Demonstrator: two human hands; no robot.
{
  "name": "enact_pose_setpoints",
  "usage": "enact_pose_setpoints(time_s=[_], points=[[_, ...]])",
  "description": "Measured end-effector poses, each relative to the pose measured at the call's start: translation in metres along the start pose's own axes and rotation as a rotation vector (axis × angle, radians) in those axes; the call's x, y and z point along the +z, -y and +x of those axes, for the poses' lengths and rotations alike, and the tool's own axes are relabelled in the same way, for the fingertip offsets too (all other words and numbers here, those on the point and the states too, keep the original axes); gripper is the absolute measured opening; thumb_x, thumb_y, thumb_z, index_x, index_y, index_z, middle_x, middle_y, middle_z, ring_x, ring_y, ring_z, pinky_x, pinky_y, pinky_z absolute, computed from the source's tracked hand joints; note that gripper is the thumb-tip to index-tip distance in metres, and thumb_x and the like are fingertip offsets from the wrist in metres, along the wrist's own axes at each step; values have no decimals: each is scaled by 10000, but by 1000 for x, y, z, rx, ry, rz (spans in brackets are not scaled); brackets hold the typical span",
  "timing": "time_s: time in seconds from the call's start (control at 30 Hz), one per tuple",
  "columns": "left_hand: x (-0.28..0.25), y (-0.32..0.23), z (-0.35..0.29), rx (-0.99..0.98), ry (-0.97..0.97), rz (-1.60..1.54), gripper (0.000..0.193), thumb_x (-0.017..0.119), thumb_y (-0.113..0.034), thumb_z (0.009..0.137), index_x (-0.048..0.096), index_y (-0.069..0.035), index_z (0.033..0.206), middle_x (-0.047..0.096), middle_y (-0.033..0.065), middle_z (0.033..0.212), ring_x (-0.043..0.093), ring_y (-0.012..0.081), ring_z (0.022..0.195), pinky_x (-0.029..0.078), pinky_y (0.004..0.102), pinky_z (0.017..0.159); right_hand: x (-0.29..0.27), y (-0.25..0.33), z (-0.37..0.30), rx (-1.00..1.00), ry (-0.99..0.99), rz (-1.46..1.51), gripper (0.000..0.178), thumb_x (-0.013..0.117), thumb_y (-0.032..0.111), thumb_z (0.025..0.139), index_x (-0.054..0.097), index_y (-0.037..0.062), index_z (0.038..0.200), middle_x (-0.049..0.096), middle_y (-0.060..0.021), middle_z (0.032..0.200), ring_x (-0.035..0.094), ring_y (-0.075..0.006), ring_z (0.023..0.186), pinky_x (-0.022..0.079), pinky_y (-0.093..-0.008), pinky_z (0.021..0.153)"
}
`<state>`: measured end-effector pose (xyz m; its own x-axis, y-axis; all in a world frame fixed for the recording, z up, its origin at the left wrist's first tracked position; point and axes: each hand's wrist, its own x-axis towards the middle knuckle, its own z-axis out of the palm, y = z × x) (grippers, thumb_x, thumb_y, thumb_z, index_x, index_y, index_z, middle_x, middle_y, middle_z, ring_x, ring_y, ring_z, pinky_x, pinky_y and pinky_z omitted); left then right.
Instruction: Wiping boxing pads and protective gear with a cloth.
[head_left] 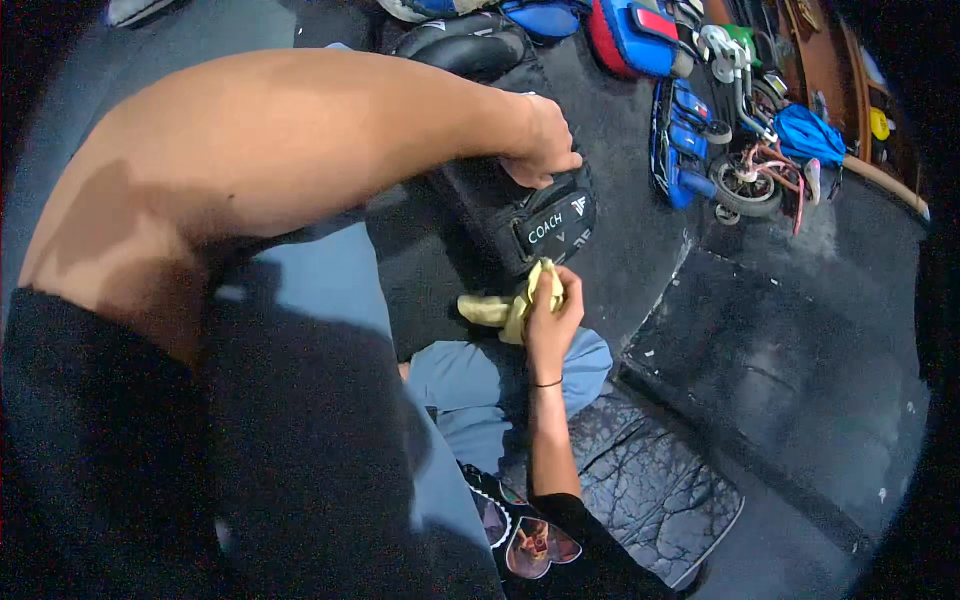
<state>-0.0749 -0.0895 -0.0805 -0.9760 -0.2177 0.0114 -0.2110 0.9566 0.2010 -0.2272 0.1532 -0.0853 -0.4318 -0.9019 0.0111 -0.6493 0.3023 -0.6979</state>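
Note:
A black padded striking pad [490, 225] with white print lies on the dark floor in front of my bent legs. My left arm crosses over the pad and hides part of it. With fingers curled, my left hand [543, 143] grips its far edge; the exact hold is partly hidden. Closer to me, my right hand [556, 312] pinches a pale yellow cloth [487, 310] beside the pad's near corner. One end of the cloth hangs out to the left, over the floor. A thin dark band circles my right wrist.
Black round-ended pads [465, 48] and a red-and-blue pad [640, 38] lie beyond. Blue gear [688, 140], a small pink bicycle [765, 180] and a blue bag [808, 133] stand at the far right. A black marbled cushion [655, 475] is near my right arm.

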Motion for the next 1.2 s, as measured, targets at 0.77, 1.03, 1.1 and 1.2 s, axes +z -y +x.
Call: enact_pose_setpoints(time_s=[0.77, 1.03, 1.1, 1.2], points=[[7, -4, -3, -92, 6, 8, 500, 607, -407, 925, 508, -91, 1299, 711, 144, 998, 701, 344, 950, 564, 461, 785, 23, -63, 14, 393, -202, 443, 148, 496, 183, 1015, 556, 49, 1037, 599, -36, 971, 543, -118, 883, 459, -279, 798], [-11, 58, -18, 33, -620, -2, 504, 622, -579, 853, 689, -98, 985, 712, 122, 940, 621, 357, 960, 528, 480, 792, -19, -135, 142, -15, -289, 34, 236, 572, 196, 959, 602, -26, 1032, 644, -95, 979, 586, -186, 900, 479, -338, 863], [17, 53, -32, -223, -585, -82, 570, 582, -595, 900, 657, -50, 1050, 694, 170, 940, 637, 371, 925, 530, 468, 791, -25, -144, 143, 24, -252, 43, 279, 593, 220, 975, 616, -24, 1107, 657, -91, 1025, 595, -161, 906, 487, -308, 839], [-50, 31, -60, -351, -122, -127, 899, 640, -755, 751, 624, 53, 1144, 646, 206, 1103, 539, 354, 1079, 432, 418, 960, -18, -149, 118, 135, -305, 286, 284, 587, 228, 999, 590, -6, 1160, 655, -93, 1059, 620, -155, 919, 521, -299, 809]])
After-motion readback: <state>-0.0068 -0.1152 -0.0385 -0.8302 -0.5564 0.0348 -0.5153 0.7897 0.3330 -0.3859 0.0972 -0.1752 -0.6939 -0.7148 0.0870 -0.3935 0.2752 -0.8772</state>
